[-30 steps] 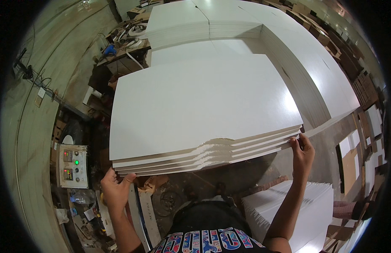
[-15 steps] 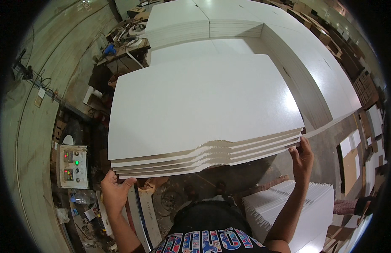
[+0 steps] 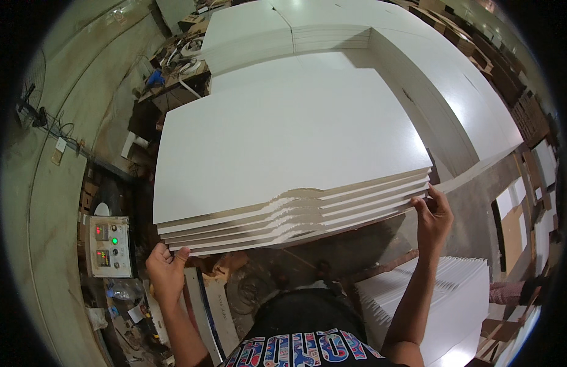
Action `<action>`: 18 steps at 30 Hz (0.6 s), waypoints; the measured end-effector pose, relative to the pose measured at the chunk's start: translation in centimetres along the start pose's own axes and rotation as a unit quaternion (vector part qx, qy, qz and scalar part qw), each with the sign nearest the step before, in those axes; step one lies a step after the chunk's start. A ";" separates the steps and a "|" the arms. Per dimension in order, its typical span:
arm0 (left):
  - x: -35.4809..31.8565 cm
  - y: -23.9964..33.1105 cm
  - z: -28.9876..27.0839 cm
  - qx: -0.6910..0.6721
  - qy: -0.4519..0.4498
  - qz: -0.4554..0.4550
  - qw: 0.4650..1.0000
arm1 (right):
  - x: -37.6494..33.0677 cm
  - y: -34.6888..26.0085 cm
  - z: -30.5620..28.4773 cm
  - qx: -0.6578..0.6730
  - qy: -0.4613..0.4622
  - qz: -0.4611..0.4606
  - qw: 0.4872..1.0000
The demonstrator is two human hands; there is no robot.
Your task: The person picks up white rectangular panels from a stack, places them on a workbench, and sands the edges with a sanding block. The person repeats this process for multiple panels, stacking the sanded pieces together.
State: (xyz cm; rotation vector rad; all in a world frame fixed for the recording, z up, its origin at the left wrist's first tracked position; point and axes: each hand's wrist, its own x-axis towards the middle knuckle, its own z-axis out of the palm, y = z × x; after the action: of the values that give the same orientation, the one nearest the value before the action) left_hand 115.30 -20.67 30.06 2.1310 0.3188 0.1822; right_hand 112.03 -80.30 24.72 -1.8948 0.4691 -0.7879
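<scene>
A fanned stack of large white boards lies in front of me, its near edges stepped and each with a wavy bump in the middle. My left hand is closed at the near left corner, thumb and fingers on the lowest boards' edge. At the near right corner, my right hand pinches the lower edges between thumb and fingers. How far the fingers reach underneath is hidden. Behind and to the right, higher piles of white boards frame the stack.
On my left stands a control box with lit displays and a green light. A pile of white panels stands beside my right forearm. Tools and hoses clutter a bench at the far left. Loose panels lie at right.
The boards' near edges and both my hands sit slightly farther away, and more stepped edges show. The whole view has shifted a little. Both hands keep their hold on the corners.
</scene>
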 end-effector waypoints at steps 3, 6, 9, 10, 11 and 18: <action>0.1 0.1 0.1 0.046 0.013 0.000 0.999 | 0.0 -0.1 0.3 -0.022 0.010 -0.031 0.999; -0.1 -0.2 0.1 0.082 0.023 0.007 0.996 | -0.1 -0.2 0.7 -0.003 0.024 -0.054 0.998; -0.3 -0.7 0.1 0.139 0.048 0.029 0.989 | -0.1 -0.5 1.0 -0.015 0.022 -0.019 0.999; -0.2 -0.9 0.2 0.103 0.046 0.051 0.992 | 0.0 -0.5 0.9 0.002 0.024 -0.017 1.000; -0.4 -1.2 0.5 0.067 0.049 0.065 0.994 | 0.0 -0.6 1.0 0.043 0.023 -0.016 0.999; 0.7 -4.4 0.0 0.099 0.062 0.077 0.990 | 0.7 -2.4 -1.1 -0.054 0.031 -0.017 0.998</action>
State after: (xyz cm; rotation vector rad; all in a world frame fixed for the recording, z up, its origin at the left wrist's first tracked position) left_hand 115.25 -18.20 26.37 2.3477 0.2527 0.3875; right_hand 111.71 -80.40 27.48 -1.9870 0.5284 -0.8607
